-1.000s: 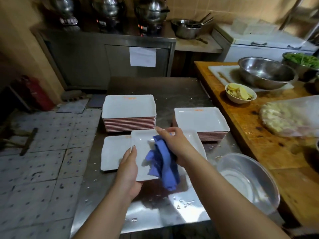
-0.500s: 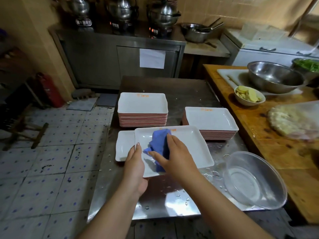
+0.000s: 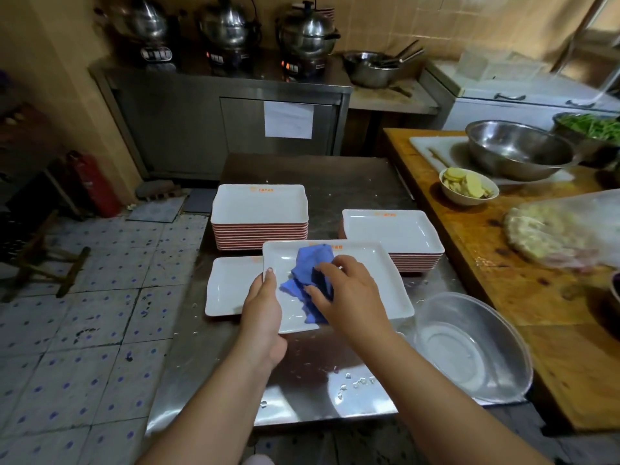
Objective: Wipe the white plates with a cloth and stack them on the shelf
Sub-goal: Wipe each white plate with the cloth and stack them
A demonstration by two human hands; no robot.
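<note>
While right hand (image 3: 349,290) hides cloth (image 3: 310,280) middle | fingers curled on it | left hand (image 3: 263,307) clamps plate (image 3: 375,290) edge

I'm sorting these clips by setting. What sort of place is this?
Most likely a restaurant or canteen kitchen. Three large steel cookers stand on a stainless cabinet, matching white plates sit in tall stacks on a steel table, and a wooden counter holds prep bowls of cut food.

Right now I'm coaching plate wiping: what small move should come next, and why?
Probably sweep the blue cloth rightward. The right hand presses it on the left half of the held plate, whose right half lies uncovered, while the left hand grips the left edge.
</note>
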